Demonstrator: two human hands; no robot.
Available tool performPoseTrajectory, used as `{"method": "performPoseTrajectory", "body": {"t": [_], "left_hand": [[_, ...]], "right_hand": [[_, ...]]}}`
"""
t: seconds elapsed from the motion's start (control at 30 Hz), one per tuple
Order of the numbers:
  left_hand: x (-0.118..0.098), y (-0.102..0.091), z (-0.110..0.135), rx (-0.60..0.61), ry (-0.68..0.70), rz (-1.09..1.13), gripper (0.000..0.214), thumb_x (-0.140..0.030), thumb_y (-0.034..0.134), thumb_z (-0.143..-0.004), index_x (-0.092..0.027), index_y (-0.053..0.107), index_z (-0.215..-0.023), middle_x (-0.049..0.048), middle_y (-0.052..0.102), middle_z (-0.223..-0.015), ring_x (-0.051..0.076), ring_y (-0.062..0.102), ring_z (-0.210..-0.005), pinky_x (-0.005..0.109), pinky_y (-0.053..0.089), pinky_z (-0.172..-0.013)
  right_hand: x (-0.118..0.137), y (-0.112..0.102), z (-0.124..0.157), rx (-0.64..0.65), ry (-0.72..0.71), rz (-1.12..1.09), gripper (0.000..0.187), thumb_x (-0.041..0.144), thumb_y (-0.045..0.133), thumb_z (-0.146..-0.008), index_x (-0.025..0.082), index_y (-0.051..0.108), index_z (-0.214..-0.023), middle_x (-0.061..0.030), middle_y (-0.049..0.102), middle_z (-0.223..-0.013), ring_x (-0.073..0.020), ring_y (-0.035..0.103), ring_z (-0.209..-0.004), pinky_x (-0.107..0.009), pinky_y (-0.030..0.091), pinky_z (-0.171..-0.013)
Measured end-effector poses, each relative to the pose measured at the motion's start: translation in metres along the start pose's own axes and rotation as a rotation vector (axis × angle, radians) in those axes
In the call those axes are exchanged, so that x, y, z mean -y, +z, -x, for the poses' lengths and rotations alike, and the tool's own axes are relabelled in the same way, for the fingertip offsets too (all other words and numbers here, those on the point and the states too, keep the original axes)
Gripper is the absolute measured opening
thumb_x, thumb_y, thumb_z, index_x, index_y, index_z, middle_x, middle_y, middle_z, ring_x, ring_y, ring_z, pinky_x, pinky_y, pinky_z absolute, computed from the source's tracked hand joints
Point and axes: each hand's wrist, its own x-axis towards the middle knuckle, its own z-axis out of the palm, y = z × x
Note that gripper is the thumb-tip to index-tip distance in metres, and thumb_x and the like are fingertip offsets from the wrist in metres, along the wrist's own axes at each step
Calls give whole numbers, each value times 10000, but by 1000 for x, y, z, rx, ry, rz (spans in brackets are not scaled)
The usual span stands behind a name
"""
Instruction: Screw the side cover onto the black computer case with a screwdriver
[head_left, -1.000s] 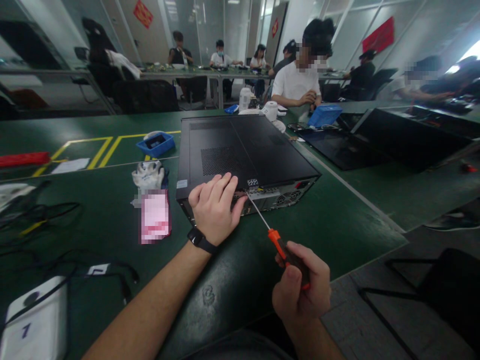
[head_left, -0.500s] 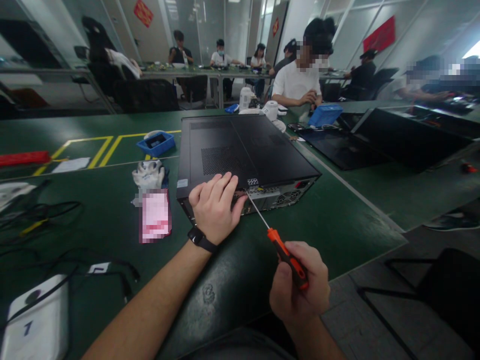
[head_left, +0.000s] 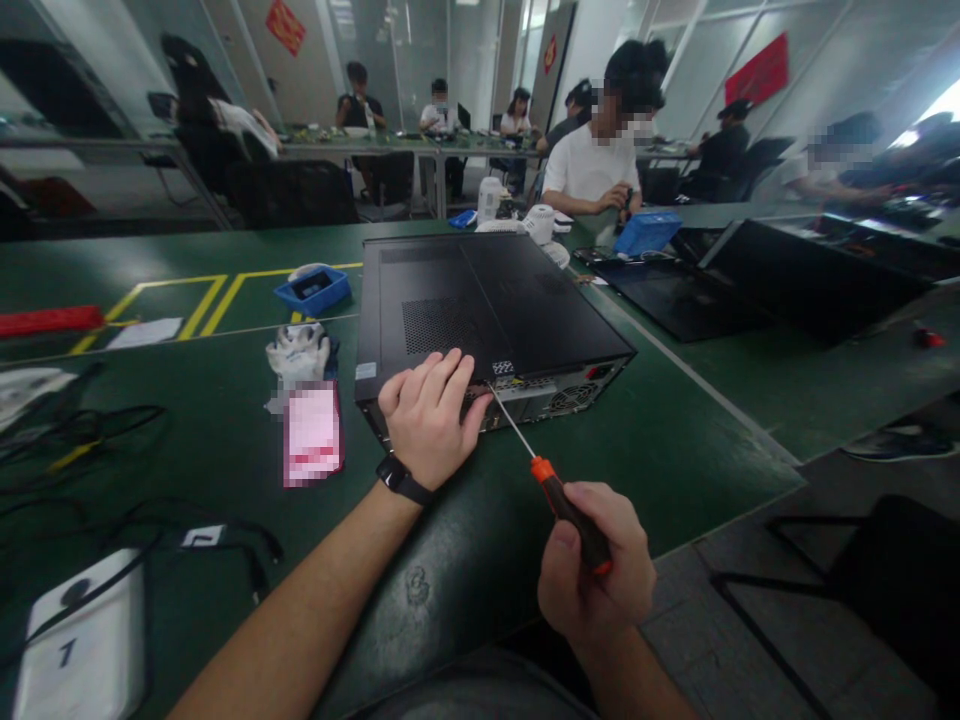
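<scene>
Two bare hands work at a black computer case [head_left: 487, 300] lying flat on a green table [head_left: 675, 440]. At the far left, a white box [head_left: 75, 650] sits at the near corner among loose black cables [head_left: 97, 430]. Farther in are a blue tray [head_left: 313, 290] and a pair of pale work gloves [head_left: 298, 350], just left of the case. The left hand [head_left: 429, 415], with a black watch [head_left: 401, 480] on its wrist, lies palm down on the case's near edge, fingers stretched out together and gripping nothing. To its right, the right hand [head_left: 596, 580] is closed in a fist around the handle of an orange-and-black screwdriver [head_left: 547, 482]. The tool's thin shaft slants up and left, its tip meeting the case's rear panel just beside the left fingertips. Beyond the case, a person in a white shirt [head_left: 592, 165] sits at the table.
</scene>
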Motion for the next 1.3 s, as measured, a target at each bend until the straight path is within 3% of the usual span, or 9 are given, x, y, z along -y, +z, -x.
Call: {"method": "performPoseTrajectory", "body": {"t": [0.17, 0.37, 0.47, 0.63, 0.83, 0.97, 1.1, 1.3], "left_hand": [[0, 0, 1, 33, -32, 37, 481, -384, 704, -929, -240, 640, -1384, 71, 706, -1386, 317, 645, -1267, 490, 317, -1080], [0, 0, 1, 47, -44, 44, 483, -383, 697, -933, -261, 636, -1396, 71, 699, -1396, 321, 641, -1274, 493, 332, -1077], [-1, -1, 1, 37, -38, 37, 473, -384, 694, -935, -255, 640, -1387, 74, 705, -1387, 318, 653, -1256, 495, 331, -1072], [-2, -2, 0, 49, -54, 45, 480, -381, 698, -930, -266, 639, -1392, 75, 709, -1380, 322, 653, -1260, 499, 332, -1067], [-1, 0, 2, 30, -29, 20, 459, -390, 696, -936, -237, 648, -1366, 74, 717, -1367, 310, 660, -1252, 479, 351, -1065], [-1, 0, 2, 32, -35, 25, 464, -383, 700, -933, -242, 647, -1372, 73, 711, -1377, 313, 661, -1250, 484, 346, -1067], [-1, 0, 2, 34, -51, 56, 478, -372, 707, -926, -244, 643, -1382, 77, 707, -1383, 318, 659, -1256, 487, 336, -1065], [-1, -1, 1, 37, -40, 35, 471, -377, 696, -935, -249, 642, -1385, 73, 708, -1382, 312, 659, -1255, 484, 334, -1070]], "right_hand": [[-2, -5, 6, 29, 47, 101, 307, 150, 614, -922, 184, 663, -1222, -49, 733, -944, -159, 702, -727, -312, 618, -664], [-3, -6, -1, 57, 15, -10, 382, 165, 590, -887, 129, 622, -1266, -112, 694, -1030, -226, 712, -888, -391, 632, -731], [1, -5, -8, 67, -38, -14, 393, 96, 591, -850, 141, 626, -1240, -86, 696, -974, -208, 700, -846, -370, 623, -707], [0, -8, -1, 82, 23, 66, 326, 117, 589, -908, 166, 653, -1224, -63, 731, -932, -172, 716, -729, -306, 617, -632], [-3, -6, -2, 74, 8, -8, 390, 173, 591, -884, 128, 617, -1270, -117, 697, -1030, -232, 716, -887, -403, 642, -728], [2, -7, -8, 69, -25, 43, 347, 126, 600, -882, 153, 630, -1227, -87, 715, -970, -211, 725, -852, -364, 642, -710], [2, -10, -3, 104, 41, 95, 289, 175, 586, -938, 176, 638, -1223, -71, 725, -957, -177, 723, -755, -320, 630, -657], [2, -5, -8, 76, -1, -17, 355, 160, 581, -897, 150, 618, -1250, -99, 687, -991, -220, 702, -865, -401, 625, -717]]}}
